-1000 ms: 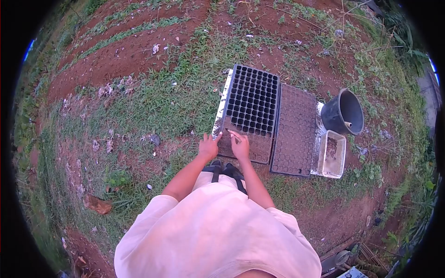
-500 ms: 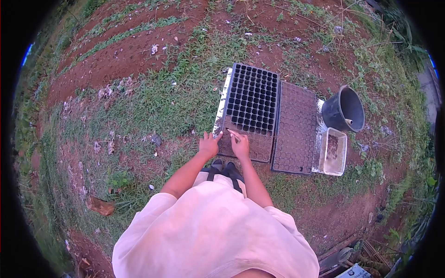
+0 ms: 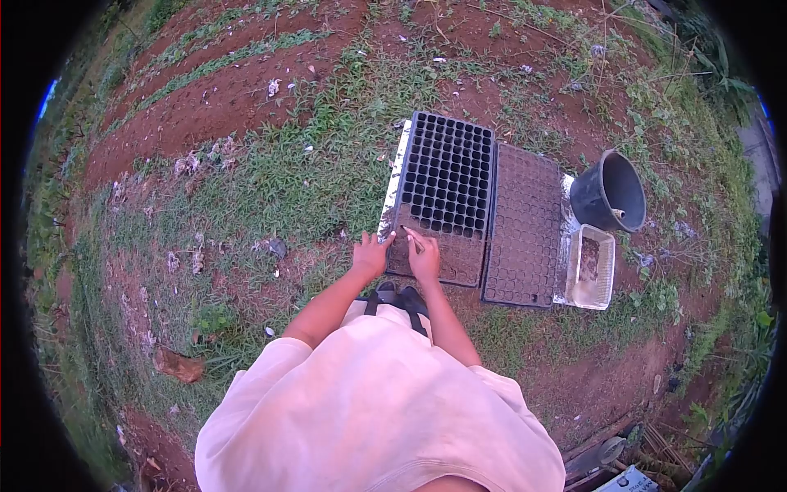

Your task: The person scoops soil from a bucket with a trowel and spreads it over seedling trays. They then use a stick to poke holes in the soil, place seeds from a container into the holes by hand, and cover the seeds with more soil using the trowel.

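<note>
A black seedling tray [image 3: 447,168] lies on the ground in front of me; its far cells are hollow, its near rows covered with brown soil [image 3: 447,252]. My left hand [image 3: 370,254] rests at the tray's left edge, fingers apart, the index finger stretched onto the rim. Over the soil-covered rows, my right hand [image 3: 424,259] is closed in a pinch, its fingertips pointing down at the soil near the left edge. Between those fingers is what looks like a small thin stick, its tip too small to make out clearly.
Right of it lies a second seedling tray [image 3: 522,221] filled with soil. Beyond stand a dark bucket [image 3: 594,197], tilted, and a whitish plastic basket [image 3: 607,266] with soil inside. A pale printed sheet [image 3: 392,184] shows under the trays. Grass and red soil beds surround them.
My right hand has shifted very slightly, its fingertips still by the soil near the tray's left edge. My left hand stays at the rim. The view has moved a little.
</note>
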A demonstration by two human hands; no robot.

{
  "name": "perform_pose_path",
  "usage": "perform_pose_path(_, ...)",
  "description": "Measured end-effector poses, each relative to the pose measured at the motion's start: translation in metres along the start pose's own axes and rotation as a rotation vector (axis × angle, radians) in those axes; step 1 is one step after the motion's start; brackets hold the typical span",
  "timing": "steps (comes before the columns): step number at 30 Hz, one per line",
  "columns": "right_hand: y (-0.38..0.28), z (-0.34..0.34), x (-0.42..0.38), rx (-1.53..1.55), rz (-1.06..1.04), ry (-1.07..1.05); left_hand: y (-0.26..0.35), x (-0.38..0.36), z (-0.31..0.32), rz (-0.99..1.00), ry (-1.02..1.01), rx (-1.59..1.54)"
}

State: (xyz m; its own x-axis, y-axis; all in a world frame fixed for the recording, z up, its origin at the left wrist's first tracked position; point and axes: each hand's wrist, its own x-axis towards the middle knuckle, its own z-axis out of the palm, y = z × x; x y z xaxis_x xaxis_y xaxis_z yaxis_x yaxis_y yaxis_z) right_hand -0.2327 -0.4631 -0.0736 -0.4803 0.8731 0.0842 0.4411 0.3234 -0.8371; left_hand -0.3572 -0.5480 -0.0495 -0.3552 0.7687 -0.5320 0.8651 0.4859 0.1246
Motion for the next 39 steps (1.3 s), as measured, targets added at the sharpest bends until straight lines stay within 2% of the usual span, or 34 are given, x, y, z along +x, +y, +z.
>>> perform_pose_path(9, -0.002, -0.001, -0.001, -0.103, 0.066, 0.033, 0.000, 0.002, 0.001, 0.025, 0.031, 0.005)
perform_pose_path(16, -0.007, 0.001, -0.003, -0.064, 0.018, 0.085, -0.002, -0.001, -0.005, 0.024, 0.031, -0.005)
perform_pose_path(21, -0.005, -0.003, -0.002, -0.088, 0.028, -0.004, -0.001, 0.002, 0.000, 0.010, 0.032, -0.021)
perform_pose_path(28, -0.003, -0.006, 0.003, -0.085, 0.024, -0.001, -0.001, 0.002, 0.008, -0.002, 0.076, -0.019)
perform_pose_path(30, -0.001, -0.009, 0.004, -0.089, -0.016, -0.085, -0.001, 0.002, 0.012, -0.002, 0.086, -0.035)
perform_pose_path(39, -0.001, -0.017, 0.005, -0.111, -0.066, -0.130, 0.002, -0.001, 0.014, -0.037, 0.095, -0.036)
